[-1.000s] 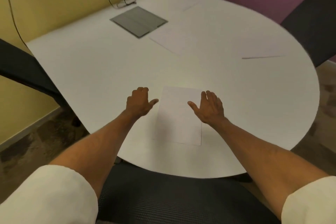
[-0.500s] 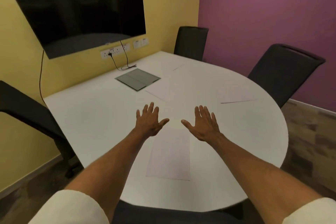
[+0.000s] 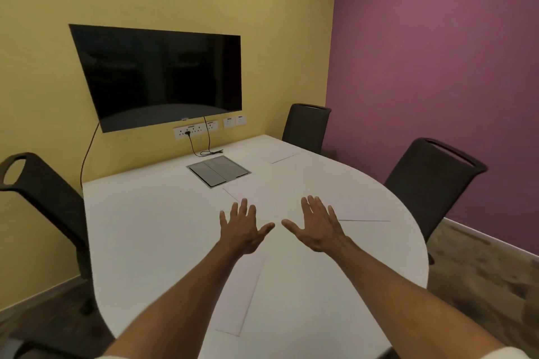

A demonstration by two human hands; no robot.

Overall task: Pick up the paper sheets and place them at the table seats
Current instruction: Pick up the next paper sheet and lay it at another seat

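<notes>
Now a paper sheet point(image 3: 237, 294) lies flat, white; both hands empty.

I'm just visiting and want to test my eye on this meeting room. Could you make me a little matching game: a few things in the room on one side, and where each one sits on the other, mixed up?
Things:
1. screen
2. grey floor-box lid
3. nearest paper sheet
4. left hand

Places:
A. lying flat near the table's near edge, between the forearms
B. open, held over the table beside the right hand
C. mounted on the yellow wall
D. set into the tabletop near the wall sockets

Pairs: 1-C, 2-D, 3-A, 4-B
</notes>
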